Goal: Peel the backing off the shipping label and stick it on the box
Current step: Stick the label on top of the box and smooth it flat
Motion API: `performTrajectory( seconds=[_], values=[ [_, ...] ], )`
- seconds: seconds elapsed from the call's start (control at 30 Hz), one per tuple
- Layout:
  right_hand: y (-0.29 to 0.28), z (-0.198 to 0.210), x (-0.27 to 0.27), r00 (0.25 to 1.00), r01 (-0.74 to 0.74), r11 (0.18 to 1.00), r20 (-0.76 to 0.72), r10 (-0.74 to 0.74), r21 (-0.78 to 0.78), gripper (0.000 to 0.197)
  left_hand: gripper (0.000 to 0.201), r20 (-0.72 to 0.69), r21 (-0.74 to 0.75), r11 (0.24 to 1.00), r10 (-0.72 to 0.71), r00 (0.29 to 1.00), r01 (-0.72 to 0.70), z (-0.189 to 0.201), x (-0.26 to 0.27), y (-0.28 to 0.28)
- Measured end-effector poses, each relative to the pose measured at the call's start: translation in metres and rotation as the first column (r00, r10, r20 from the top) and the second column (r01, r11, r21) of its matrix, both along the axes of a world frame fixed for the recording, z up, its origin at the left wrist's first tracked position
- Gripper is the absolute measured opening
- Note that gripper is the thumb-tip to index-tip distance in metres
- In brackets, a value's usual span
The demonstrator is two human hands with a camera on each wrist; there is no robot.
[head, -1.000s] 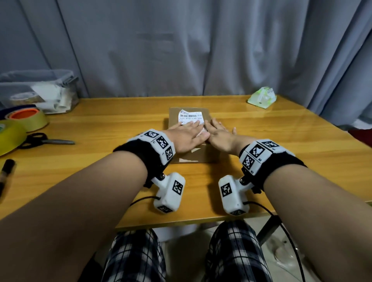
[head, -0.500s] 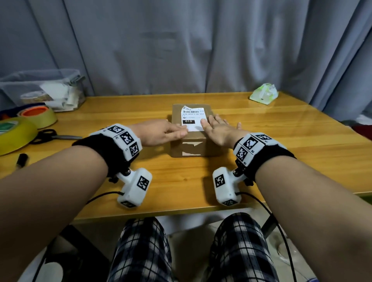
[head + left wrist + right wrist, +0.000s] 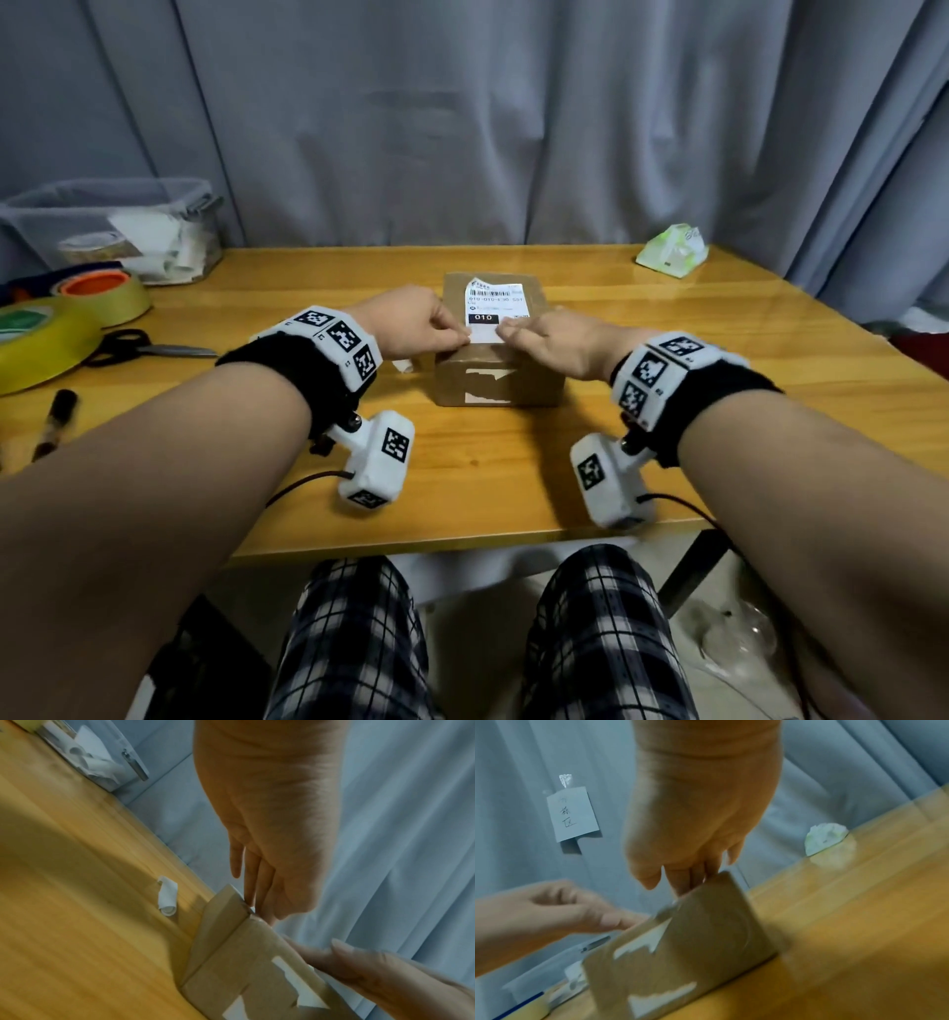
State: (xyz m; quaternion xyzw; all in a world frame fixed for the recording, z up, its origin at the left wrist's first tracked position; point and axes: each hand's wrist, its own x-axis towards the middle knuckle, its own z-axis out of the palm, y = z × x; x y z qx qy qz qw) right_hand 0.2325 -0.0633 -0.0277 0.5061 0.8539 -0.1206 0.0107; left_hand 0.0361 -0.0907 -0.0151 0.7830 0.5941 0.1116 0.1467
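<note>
A small brown cardboard box [image 3: 534, 380] stands mid-table, with torn white patches on its front face. The white shipping label [image 3: 495, 303] with a barcode lies on the box top; its far-left corner looks slightly lifted. My left hand [image 3: 457, 336] presses its fingertips on the label's near-left corner. My right hand [image 3: 513, 331] presses on the label's near edge from the right. In the left wrist view the left hand's fingers [image 3: 257, 882] point straight down onto the box [image 3: 231, 973]. The right wrist view shows the right hand's fingers [image 3: 685, 880] on the box [image 3: 706, 933] top. A curled white backing scrap [image 3: 167, 896] lies left of the box.
Two tape rolls [image 3: 110, 298] [image 3: 31, 339], scissors [image 3: 149, 349] and a black marker [image 3: 56, 419] lie at the left. A clear bin [image 3: 118, 226] of paper scraps sits back left. A green tissue pack [image 3: 672, 252] is back right. Grey curtain behind.
Both hands lay flat over the label a second ago. The left hand slid off to the box's left, then returned. Now both hands' fingertips meet at the label's near edge.
</note>
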Motion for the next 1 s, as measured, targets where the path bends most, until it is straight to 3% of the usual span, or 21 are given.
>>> performTrajectory(
  seconds=[0.1,0.2,0.33,0.4,0.57,0.73,0.8,0.87,1.0],
  values=[
    [-0.004,0.019,0.018,0.995,0.092,0.993,0.036,-0.095,0.075,0.046,0.027,0.010,0.011,1.000,0.008,1.000,-0.008,0.000,0.001,0.002],
    [-0.007,0.025,0.008,0.993,0.079,0.988,0.073,-0.089,0.136,0.048,0.029,-0.024,0.032,0.999,0.013,1.000,-0.013,0.000,0.002,0.002],
    [-0.017,0.002,-0.019,0.999,-0.046,0.998,0.025,0.047,-0.043,0.058,0.027,-0.007,0.022,1.000,-0.011,1.000,0.011,0.000,-0.001,0.001],
    [-0.018,-0.001,-0.009,0.999,-0.004,0.998,-0.042,0.002,-0.057,0.058,0.027,0.028,0.012,1.000,0.000,1.000,-0.001,-0.004,-0.003,0.000],
    [-0.004,0.006,0.028,0.992,0.122,0.992,0.011,-0.122,0.011,0.062,0.027,0.027,0.049,0.999,-0.010,1.000,0.009,-0.009,-0.005,-0.003],
    [0.003,0.010,0.001,0.994,0.061,0.990,-0.100,-0.048,0.126,0.065,0.027,-0.091,0.064,0.997,-0.039,0.995,0.045,0.001,0.001,-0.004],
    [-0.004,0.003,-0.011,0.978,0.017,0.999,-0.211,-0.010,0.033,0.062,0.026,-0.155,0.058,0.994,-0.077,0.985,0.087,0.005,0.003,-0.003],
    [-0.006,-0.005,-0.016,0.974,-0.019,0.999,-0.224,0.007,-0.049,0.052,0.026,-0.167,0.082,0.993,-0.075,0.983,0.090,0.003,0.001,0.001],
    [0.003,-0.002,-0.017,0.957,-0.016,0.984,-0.287,-0.036,-0.178,0.045,0.035,-0.139,0.110,0.994,0.013,0.990,0.002,-0.013,-0.009,0.026]
  ],
)
